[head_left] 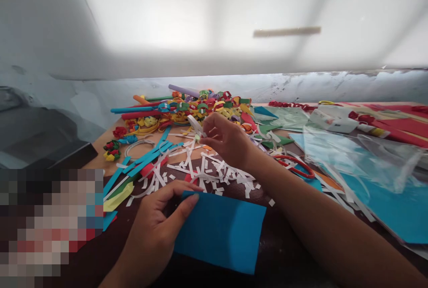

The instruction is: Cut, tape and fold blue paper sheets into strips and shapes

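A blue rectangular sheet of paper (222, 232) is pinched at its upper left corner between the thumb and fingers of my left hand (163, 225). Beyond the sheet, my right hand (227, 141) is raised over the scraps, its thumb and fingers closed on a narrow white strip (196, 126) that curves up to the left. Many short white paper strips (222, 174) lie scattered on the dark surface behind the sheet. Long blue strips (150, 158) lie to the left of them.
Colourful paper chains (200, 107) and rolled paper are heaped at the back. Red-handled scissors (296, 165) lie beside my right forearm. Clear plastic packaging (361, 154) and blue sheets (394, 207) are at the right. A roll of tape (138, 143) sits at the left, and pixelation covers the lower left corner.
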Motion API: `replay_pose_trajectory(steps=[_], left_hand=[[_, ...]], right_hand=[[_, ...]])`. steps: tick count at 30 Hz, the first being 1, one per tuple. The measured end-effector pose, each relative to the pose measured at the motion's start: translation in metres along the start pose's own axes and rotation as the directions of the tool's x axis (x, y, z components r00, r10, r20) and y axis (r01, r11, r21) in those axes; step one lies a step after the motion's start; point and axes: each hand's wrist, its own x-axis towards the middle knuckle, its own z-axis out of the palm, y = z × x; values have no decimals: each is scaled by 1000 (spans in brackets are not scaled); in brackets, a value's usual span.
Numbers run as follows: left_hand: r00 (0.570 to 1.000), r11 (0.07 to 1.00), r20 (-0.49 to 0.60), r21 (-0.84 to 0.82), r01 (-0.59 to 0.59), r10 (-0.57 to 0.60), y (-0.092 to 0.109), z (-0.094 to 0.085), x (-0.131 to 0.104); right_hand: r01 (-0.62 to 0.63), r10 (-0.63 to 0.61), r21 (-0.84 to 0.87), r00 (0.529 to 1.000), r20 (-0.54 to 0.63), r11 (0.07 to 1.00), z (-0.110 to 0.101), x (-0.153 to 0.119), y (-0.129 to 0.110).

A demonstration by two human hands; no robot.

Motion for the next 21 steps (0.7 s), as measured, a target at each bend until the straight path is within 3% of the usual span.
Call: replay_pose_trajectory(steps=[4, 6, 10, 12, 14, 17, 21], left_hand=[[994, 992, 7, 65, -107, 107, -6, -3, 0], [971, 965, -45, 136, -225, 233, -4, 1, -8], [826, 791, -49, 325, -518, 561, 8, 10, -30], [769, 701, 9, 405, -588, 640, 14, 11, -34], [762, 638, 85, 492, -592, 642, 20, 7, -27], [788, 554, 216, 605, -571, 576, 24, -1, -3], [798, 472, 232, 702, -533, 556, 20, -3, 24]], right_hand=[[-22, 22, 63, 1000, -5, 998, 1, 0, -1], [-37, 38, 108, 999, -9, 993, 2, 0, 0], [-60, 68, 247, 997, -23, 967, 3, 1, 2], [-69, 81, 318, 996, -26, 946, 4, 1, 2], [-83, 97, 386, 995, -15, 919, 4, 1, 2], [-103, 116, 503, 993, 6, 858, 3, 3, 0], [-140, 186, 706, 982, 12, 694, 0, 5, -3]])
